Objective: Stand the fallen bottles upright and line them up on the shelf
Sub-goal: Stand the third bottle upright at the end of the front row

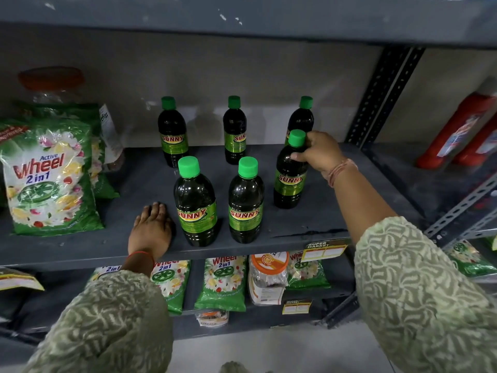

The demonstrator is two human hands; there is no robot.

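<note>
Our right hand (321, 153) grips the neck of a dark green-capped plastic bottle (291, 173) standing at the right of the front row on the grey metal shelf (336, 200). Our left hand (151, 230) lies flat and open on the shelf, just beside the front-left bottle (196, 205). All six bottles stand upright.

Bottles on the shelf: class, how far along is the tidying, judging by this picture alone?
Done: all six green-capped Sunny bottles stand upright, three in a back row, e.g. the back-left bottle, and two in front, e.g. the front-left bottle. In hand: the right hand grips the neck of the front-right bottle, which sits behind its row. The left hand rests flat on the shelf. Left: draw that bottle forward into line.
</note>
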